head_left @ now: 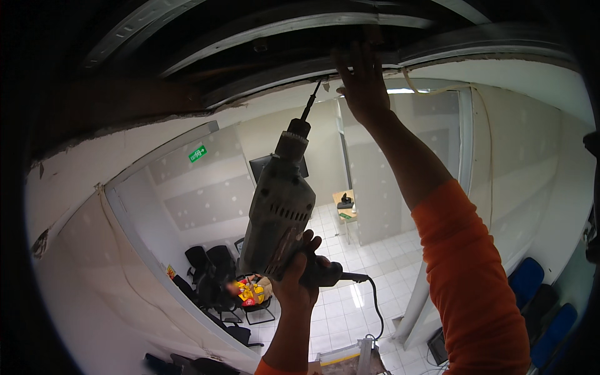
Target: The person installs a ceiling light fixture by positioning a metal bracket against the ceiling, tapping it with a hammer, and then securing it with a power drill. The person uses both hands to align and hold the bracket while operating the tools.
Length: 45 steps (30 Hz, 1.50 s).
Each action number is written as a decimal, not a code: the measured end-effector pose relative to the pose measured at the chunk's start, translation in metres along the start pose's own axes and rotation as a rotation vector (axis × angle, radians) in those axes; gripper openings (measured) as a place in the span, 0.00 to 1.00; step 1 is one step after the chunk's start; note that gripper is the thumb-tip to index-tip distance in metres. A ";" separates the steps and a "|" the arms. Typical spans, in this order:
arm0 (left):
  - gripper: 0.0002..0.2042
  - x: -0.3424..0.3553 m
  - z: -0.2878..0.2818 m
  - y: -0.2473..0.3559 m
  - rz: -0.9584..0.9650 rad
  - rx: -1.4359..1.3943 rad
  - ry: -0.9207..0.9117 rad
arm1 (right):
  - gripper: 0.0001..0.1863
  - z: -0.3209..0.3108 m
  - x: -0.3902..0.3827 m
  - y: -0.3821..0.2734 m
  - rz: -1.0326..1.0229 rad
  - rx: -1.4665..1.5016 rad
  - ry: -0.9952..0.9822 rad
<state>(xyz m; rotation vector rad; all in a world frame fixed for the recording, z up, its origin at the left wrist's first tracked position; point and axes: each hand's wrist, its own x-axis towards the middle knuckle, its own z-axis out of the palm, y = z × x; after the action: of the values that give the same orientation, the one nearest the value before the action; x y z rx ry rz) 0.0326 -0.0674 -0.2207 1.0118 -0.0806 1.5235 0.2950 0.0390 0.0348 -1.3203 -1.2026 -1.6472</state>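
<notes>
My left hand (300, 269) grips the handle of a worn grey corded power drill (280, 215) that points upward. The long thin bit (311, 100) reaches the broken edge of the ceiling board (265, 103), just under a metal channel (281, 76). Whether the tip touches or only comes close, I cannot tell. Raised beside the bit, my right hand (364, 84) has its fingers stretched up and apart over the board edge. Those fingertips are dim against the dark ceiling opening, and I make out nothing held in them.
Metal ceiling framing (300, 26) crosses overhead. The drill's black cord (379, 306) drops past a ladder-like top (350, 362). A cream cable (484, 106) hangs at right. Far below, a person in a yellow and red vest (251, 292) sits among black chairs (219, 259) on the tiled floor.
</notes>
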 end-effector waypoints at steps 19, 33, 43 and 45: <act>0.27 0.033 0.025 0.027 -0.060 0.147 -0.052 | 0.33 0.031 -0.001 0.014 -0.063 -0.069 0.211; 0.22 0.070 0.048 0.064 -0.133 0.224 -0.007 | 0.36 0.015 -0.004 -0.012 -0.081 -0.140 0.110; 0.22 0.078 0.047 0.080 -0.123 0.226 -0.066 | 0.30 0.032 0.001 -0.026 -0.172 -0.113 0.281; 0.22 0.085 0.050 0.083 -0.120 0.221 -0.103 | 0.30 0.033 0.003 -0.020 -0.228 -0.121 0.256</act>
<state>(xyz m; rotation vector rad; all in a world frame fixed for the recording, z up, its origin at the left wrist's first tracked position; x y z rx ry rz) 0.0009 -0.0515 -0.0970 1.2483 0.0769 1.3913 0.2870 0.0769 0.0347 -1.0315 -1.1458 -2.0102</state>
